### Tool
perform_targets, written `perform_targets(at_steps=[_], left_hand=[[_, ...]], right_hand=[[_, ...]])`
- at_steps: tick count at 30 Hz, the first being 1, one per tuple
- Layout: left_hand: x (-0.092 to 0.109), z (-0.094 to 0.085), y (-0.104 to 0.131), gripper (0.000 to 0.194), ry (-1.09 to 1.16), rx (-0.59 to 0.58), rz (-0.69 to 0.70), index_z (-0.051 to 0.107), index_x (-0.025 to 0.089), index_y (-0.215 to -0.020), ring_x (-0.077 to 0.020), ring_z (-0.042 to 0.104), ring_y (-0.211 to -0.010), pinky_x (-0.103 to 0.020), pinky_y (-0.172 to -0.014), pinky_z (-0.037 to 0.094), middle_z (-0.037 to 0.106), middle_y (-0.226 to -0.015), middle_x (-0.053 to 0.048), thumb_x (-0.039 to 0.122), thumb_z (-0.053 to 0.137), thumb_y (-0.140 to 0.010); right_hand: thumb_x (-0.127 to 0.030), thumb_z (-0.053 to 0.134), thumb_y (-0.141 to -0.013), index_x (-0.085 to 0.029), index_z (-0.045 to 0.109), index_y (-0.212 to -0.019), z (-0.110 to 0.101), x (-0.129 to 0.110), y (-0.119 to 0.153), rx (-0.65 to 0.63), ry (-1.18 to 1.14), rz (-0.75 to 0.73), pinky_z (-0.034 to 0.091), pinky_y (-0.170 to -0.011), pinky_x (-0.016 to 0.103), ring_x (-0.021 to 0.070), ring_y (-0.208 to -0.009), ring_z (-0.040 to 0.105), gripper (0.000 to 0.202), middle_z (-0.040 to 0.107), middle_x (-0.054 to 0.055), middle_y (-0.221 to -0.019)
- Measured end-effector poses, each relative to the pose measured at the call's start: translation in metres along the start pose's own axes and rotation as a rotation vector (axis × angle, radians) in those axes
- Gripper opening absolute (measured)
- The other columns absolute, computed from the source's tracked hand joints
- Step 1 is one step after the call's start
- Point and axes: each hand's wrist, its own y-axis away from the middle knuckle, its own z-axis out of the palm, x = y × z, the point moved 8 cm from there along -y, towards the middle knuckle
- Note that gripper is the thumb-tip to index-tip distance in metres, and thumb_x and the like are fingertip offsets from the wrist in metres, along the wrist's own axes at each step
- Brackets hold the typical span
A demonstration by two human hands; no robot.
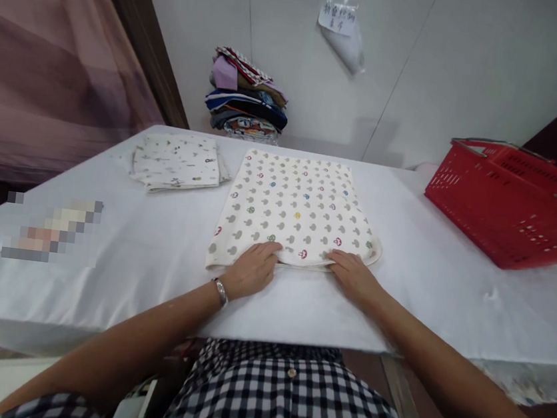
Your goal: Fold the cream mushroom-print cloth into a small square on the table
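Note:
A cream cloth (289,203) printed with grey and coloured mushrooms lies folded flat on the white-covered table (150,275) in front of me. My left hand (253,270) has its fingers over the near edge of the cloth, left of the middle. On the same edge, further right, my right hand (355,278) holds the layers between fingers and thumb, though both thumbs are mostly hidden. The cloth's near right corner is rounded and shows several layers. Beyond my left hand rests another folded white cloth (178,163) with a small scattered print.
A red plastic basket (515,206) stands at the table's right side. Behind the far edge rises a stack of folded fabrics (248,98) against the wall. A blurred-out object (52,230) lies at the left. A pinkish curtain (48,62) hangs beyond the left side.

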Motion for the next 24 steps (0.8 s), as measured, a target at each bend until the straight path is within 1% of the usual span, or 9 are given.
perform_targets(at_steps=[4, 8, 13, 15, 17, 20, 22, 24], left_hand=[[-0.001, 0.000, -0.002, 0.012, -0.005, 0.038, -0.020, 0.054, 0.014, -0.081, -0.0238, 0.049, -0.106, -0.040, -0.091, 0.043, 0.051, -0.116, -0.014, 0.011, 0.043, -0.079], [0.001, -0.001, -0.003, 0.013, -0.013, 0.016, -0.032, 0.056, 0.014, -0.081, -0.0243, 0.049, -0.107, -0.040, -0.091, 0.042, 0.052, -0.118, -0.013, 0.011, 0.043, -0.079], [0.006, -0.004, -0.006, 0.016, 0.002, -0.016, -0.027, 0.059, 0.015, -0.089, -0.0257, 0.046, -0.114, -0.043, -0.094, 0.038, 0.049, -0.128, -0.012, 0.026, 0.049, -0.083], [0.010, -0.003, -0.011, 0.018, -0.002, -0.030, -0.010, 0.060, 0.016, -0.090, -0.0257, 0.044, -0.116, -0.043, -0.095, 0.038, 0.046, -0.132, -0.011, 0.029, 0.050, -0.084], [0.013, 0.000, -0.016, 0.018, -0.009, -0.038, 0.007, 0.060, 0.016, -0.089, -0.0248, 0.043, -0.118, -0.042, -0.095, 0.038, 0.046, -0.133, -0.010, 0.028, 0.048, -0.086], [0.018, 0.004, -0.021, 0.022, -0.009, -0.014, 0.017, 0.060, 0.015, -0.086, -0.0221, 0.043, -0.118, -0.041, -0.097, 0.036, 0.051, -0.127, -0.008, 0.020, 0.039, -0.089], [0.020, 0.005, -0.021, 0.026, 0.004, 0.007, 0.016, 0.060, 0.015, -0.086, -0.0205, 0.043, -0.119, -0.040, -0.099, 0.035, 0.054, -0.123, -0.007, 0.015, 0.035, -0.089], [0.021, 0.006, -0.020, 0.026, 0.020, 0.012, 0.013, 0.060, 0.015, -0.088, -0.0199, 0.043, -0.119, -0.040, -0.100, 0.034, 0.055, -0.122, -0.006, 0.015, 0.034, -0.089]], right_hand=[[-0.015, 0.040, -0.091, -0.015, 0.062, -0.097, -0.003, -0.012, -0.013, 0.002, 0.000, -0.017, 0.039, -0.091, 0.040, 0.0237, -0.119, 0.043, 0.023, 0.055, 0.009, -0.122], [-0.016, 0.039, -0.092, -0.015, 0.064, -0.093, -0.001, -0.022, -0.026, 0.007, 0.012, -0.045, 0.039, -0.090, 0.038, 0.0236, -0.117, 0.043, 0.025, 0.056, 0.009, -0.121], [-0.013, 0.037, -0.091, -0.014, 0.064, -0.087, 0.002, -0.024, -0.032, 0.043, 0.017, -0.055, 0.039, -0.088, 0.037, 0.0236, -0.116, 0.044, 0.027, 0.057, 0.009, -0.119], [-0.010, 0.037, -0.091, -0.013, 0.064, -0.085, 0.002, -0.023, -0.032, 0.049, -0.003, -0.046, 0.040, -0.088, 0.036, 0.0226, -0.115, 0.045, 0.027, 0.058, 0.009, -0.118], [-0.010, 0.037, -0.090, -0.014, 0.063, -0.085, 0.001, -0.022, -0.031, 0.051, -0.023, -0.033, 0.040, -0.087, 0.036, 0.0218, -0.115, 0.045, 0.027, 0.057, 0.009, -0.119], [-0.012, 0.038, -0.091, -0.014, 0.063, -0.088, -0.002, -0.021, -0.028, 0.063, -0.041, -0.029, 0.040, -0.088, 0.036, 0.0218, -0.115, 0.045, 0.025, 0.057, 0.009, -0.120], [-0.013, 0.038, -0.091, -0.014, 0.063, -0.090, -0.003, -0.022, -0.025, 0.062, -0.049, -0.032, 0.040, -0.088, 0.036, 0.0219, -0.114, 0.046, 0.025, 0.057, 0.009, -0.119], [-0.014, 0.038, -0.092, -0.014, 0.064, -0.089, -0.002, -0.023, -0.022, 0.043, -0.060, -0.041, 0.041, -0.088, 0.036, 0.0218, -0.112, 0.047, 0.026, 0.059, 0.009, -0.117]])
